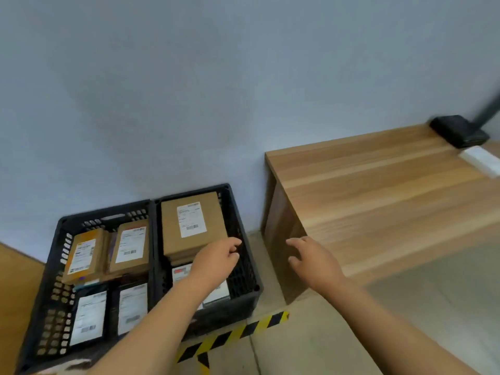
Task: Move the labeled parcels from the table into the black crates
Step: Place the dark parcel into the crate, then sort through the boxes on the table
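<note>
Two black slatted crates stand side by side on the floor left of the wooden table, each holding brown and dark parcels lying flat with white labels facing up.

Wooden table, black stand base, white block
</note>
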### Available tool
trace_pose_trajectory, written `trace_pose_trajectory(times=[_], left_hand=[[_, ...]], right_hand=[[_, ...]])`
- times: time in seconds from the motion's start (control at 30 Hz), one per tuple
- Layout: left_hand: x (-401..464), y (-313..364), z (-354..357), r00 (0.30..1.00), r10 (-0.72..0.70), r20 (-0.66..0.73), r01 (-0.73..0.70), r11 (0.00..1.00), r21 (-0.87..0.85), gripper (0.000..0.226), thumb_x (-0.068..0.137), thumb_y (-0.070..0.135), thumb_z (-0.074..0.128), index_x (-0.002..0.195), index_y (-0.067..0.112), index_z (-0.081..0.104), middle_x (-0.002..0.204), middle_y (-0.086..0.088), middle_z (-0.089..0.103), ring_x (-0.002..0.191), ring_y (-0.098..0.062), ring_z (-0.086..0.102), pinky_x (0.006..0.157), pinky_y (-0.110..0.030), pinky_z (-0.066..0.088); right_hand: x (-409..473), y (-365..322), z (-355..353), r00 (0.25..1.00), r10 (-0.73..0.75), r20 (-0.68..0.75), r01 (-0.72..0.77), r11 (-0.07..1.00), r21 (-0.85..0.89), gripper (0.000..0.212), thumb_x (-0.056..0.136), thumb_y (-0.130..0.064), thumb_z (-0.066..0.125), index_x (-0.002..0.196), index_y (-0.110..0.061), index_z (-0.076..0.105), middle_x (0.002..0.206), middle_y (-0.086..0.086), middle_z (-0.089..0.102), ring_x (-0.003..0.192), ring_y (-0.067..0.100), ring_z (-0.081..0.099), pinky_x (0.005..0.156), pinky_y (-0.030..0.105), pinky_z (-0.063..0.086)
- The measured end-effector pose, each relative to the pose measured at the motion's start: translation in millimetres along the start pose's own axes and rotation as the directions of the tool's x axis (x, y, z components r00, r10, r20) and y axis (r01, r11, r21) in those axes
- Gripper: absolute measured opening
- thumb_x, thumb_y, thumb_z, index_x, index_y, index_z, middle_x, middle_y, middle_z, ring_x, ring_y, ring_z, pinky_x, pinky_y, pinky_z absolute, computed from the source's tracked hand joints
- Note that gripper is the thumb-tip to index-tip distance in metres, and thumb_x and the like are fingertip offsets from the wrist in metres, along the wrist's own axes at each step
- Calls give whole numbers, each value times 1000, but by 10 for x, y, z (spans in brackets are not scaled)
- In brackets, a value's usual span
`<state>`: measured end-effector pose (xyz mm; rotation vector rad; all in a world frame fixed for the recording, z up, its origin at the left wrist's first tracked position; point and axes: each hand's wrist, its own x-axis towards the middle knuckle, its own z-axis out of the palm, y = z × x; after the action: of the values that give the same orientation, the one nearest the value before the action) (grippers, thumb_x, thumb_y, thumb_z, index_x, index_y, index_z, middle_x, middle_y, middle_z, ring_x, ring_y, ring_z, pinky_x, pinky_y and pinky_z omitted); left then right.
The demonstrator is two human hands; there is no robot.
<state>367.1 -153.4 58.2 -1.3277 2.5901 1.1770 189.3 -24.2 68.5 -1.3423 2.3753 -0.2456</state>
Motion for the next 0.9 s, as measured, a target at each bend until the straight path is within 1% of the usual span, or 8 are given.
trace_pose_trajectory(times=[0.1, 0.2, 0.3, 0.43, 0.53, 0.67, 0.8, 0.9], left_hand=[[103, 717, 418, 998, 57, -21, -58, 998, -23, 38, 96, 22, 45, 134, 29, 49, 123, 6, 60, 110, -11, 55, 94, -32, 48], [172, 1369, 761, 992, 129, -10, -129, 991, -34, 38, 96, 25, 46, 134, 29, 48, 126, 8, 57, 113, -9, 53, 95, -27, 45], [289, 1887, 1012, 982, 186, 32, -186, 982, -11, 40, 96, 24, 46, 135, 29, 47, 126, 9, 57, 110, -8, 54, 93, -26, 44], [574, 2447, 1261, 963, 258, 78, -259, 966, 5, 38, 96, 24, 45, 134, 28, 48, 124, 10, 56, 104, -6, 52, 86, -24, 43], [817, 2840, 1459, 949, 293, 112, -295, 955, 1, 37, 97, 22, 46, 133, 26, 49, 123, 8, 55, 105, -9, 53, 89, -27, 46], [1175, 3333, 1768, 940, 316, 124, -318, 948, -5, 36, 94, 21, 51, 130, 24, 53, 115, 8, 57, 102, -11, 56, 90, -29, 46], [1666, 3838, 2099, 944, 298, 139, -287, 953, -96, 32, 90, 30, 57, 122, 26, 57, 106, 11, 58, 96, -8, 56, 85, -27, 46], [2067, 4267, 2311, 946, 287, 153, -263, 952, -160, 32, 88, 32, 59, 119, 25, 59, 103, 11, 60, 93, -7, 58, 84, -27, 47]], right_hand=[[-255, 777, -487, 994, 92, -58, -91, 996, 7, 44, 94, -27, 50, 138, -27, 45, 135, -1, 51, 121, 19, 51, 99, 34, 44], [-454, 1419, -875, 986, 148, -75, -147, 989, 14, 42, 93, -24, 50, 135, -26, 48, 135, -1, 53, 123, 18, 48, 100, 31, 42], [-580, 1888, -1143, 977, 191, -98, -189, 982, 27, 41, 93, -26, 50, 134, -26, 50, 132, -2, 55, 122, 18, 49, 98, 30, 41], [-634, 2386, -1376, 965, 236, -113, -230, 971, 58, 42, 93, -29, 51, 134, -27, 49, 131, -3, 56, 123, 18, 47, 103, 36, 38], [-607, 2768, -1552, 957, 265, -113, -254, 961, 107, 42, 93, -29, 51, 135, -26, 49, 133, -4, 54, 126, 18, 45, 104, 36, 38], [-470, 3342, -1784, 951, 289, -114, -275, 954, 121, 41, 92, -29, 52, 133, -27, 51, 130, -4, 56, 123, 17, 46, 102, 34, 38], [-207, 3945, -2102, 947, 314, -72, -304, 945, 122, 40, 92, -27, 51, 132, -27, 52, 130, -3, 56, 123, 17, 46, 103, 33, 38], [50, 4412, -2402, 938, 345, -43, -337, 933, 128, 41, 93, -25, 52, 133, -25, 51, 130, 0, 56, 123, 17, 47, 102, 32, 39]])
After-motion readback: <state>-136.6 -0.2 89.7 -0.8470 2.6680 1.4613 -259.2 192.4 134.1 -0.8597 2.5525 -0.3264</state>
